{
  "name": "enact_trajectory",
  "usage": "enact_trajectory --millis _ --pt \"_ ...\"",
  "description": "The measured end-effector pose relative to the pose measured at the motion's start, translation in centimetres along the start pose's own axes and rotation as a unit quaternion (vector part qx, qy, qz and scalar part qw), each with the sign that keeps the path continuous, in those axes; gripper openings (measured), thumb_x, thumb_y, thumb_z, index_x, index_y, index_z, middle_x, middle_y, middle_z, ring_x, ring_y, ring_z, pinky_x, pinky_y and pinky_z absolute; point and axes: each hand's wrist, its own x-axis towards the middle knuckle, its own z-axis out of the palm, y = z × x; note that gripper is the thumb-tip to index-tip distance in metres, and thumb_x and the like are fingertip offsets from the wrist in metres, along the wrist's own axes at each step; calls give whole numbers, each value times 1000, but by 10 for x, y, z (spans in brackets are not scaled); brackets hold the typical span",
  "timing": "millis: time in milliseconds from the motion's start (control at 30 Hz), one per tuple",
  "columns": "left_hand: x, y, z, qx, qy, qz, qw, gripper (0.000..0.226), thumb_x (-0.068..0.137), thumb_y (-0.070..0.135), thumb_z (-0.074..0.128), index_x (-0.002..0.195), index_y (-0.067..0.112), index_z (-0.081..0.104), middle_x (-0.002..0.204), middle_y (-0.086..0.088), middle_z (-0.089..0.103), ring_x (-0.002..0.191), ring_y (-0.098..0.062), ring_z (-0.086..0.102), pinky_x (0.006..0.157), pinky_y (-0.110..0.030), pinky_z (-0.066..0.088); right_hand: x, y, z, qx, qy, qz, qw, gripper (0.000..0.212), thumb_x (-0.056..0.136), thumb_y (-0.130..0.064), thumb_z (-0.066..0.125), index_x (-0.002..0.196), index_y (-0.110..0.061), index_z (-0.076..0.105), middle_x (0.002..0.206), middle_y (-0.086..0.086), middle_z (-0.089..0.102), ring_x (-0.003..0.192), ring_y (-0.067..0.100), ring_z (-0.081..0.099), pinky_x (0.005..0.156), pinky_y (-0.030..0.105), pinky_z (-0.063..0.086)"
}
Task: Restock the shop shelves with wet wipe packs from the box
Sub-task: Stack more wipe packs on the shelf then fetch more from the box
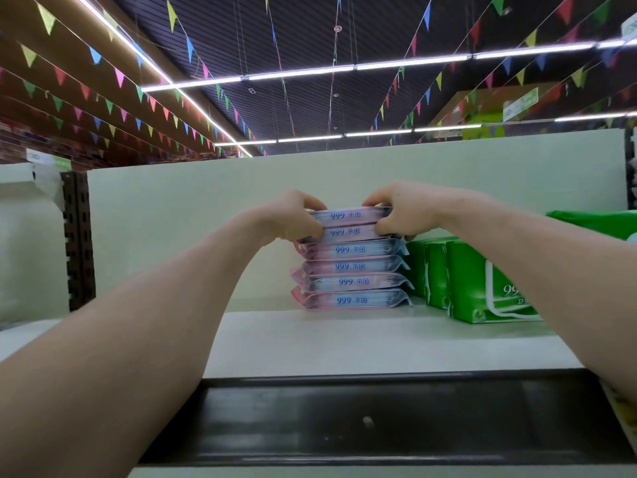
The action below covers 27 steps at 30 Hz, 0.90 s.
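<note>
Both hands, left hand and right hand, grip the top two packs at centre frame; uneven release could topple the stack.

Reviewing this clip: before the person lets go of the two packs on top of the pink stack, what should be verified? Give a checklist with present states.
1. Left hand grips the left end of the top two packs: ok.
2. Right hand grips their right end: ok.
3. Top two packs seated fully on the lower four packs: cannot tell, the fingers hide the ends.
4. Stack squared up: not ok, the pack ends are staggered.
5. Stack apart from the green packs: cannot tell.
6. Bare shelf left of the stack for more packs: ok.
</note>
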Motion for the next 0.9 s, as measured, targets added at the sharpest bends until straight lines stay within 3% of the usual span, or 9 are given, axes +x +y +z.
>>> enact_trajectory --millis 67,133,200,300,467,567,667,800,900 --pt "-2 2 1 -1 -1 6 1000 41 90 18 61 131 22 56 115 -2 61 100 -19 60 73 -25 52 -1 0 -1 -4 -4 2 1000 43 95 -27 53 137 -26 47 121 4 57 93 19 60 65 25 53" --pt "-5 4 2 -5 1 14 1000 28 93 33 56 120 27 61 114 -1 62 104 -21 59 84 -34 55 -2 0 -3 -18 7 -1 1000 36 97 -37 44 131 -28 53 115 2 59 90 17 58 65 28 50" --pt "-7 5 2 -7 9 16 1000 22 97 36 50 114 30 62 114 -2 62 106 -22 58 87 -36 55 -3 0 -3 -26 20 0 999 35 100 -37 37 128 -27 56 113 2 60 92 19 56 68 30 49" --pt "-6 5 4 4 22 17 1000 31 99 34 48 126 26 62 114 -2 64 104 -21 60 83 -33 55 -2 0 -2 -55 35 -2 998 33 102 -32 38 127 -24 59 123 2 61 108 23 54 90 36 46" --pt "-8 8 5 15 16 15 1000 40 95 35 56 133 21 55 122 -3 62 104 -23 61 81 -33 53 -7 -4 -1 -84 52 -15 995 42 96 -41 50 134 -26 52 131 0 56 116 22 52 101 39 43" --pt "-11 7 6 33 5 23 999 45 93 31 60 137 21 52 120 -2 61 103 -19 59 74 -27 46 -8 -8 4 -113 52 -42 991 43 89 -42 58 130 -29 53 124 -2 60 106 21 56 96 40 47" --pt "-14 9 8 65 7 41 997 36 94 20 58 130 20 57 113 -2 64 101 -21 62 78 -30 52 -6 -12 6 -160 57 -42 985 34 90 -38 58 123 -28 58 112 -2 63 99 22 57 92 41 49" --pt "-15 15 11 102 15 41 994 34 95 15 55 128 18 60 116 -5 66 102 -24 63 80 -31 53 -4 -18 5 -182 43 -24 982 33 90 -34 60 122 -23 60 111 1 65 98 23 59 87 36 50" --pt "-16 20 13 127 8 29 991 35 96 15 52 131 18 57 119 -6 64 97 -22 61 71 -27 51 -3 -20 5 -193 29 -22 981 35 92 -30 59 125 -19 59 115 4 63 102 24 58 82 30 46"
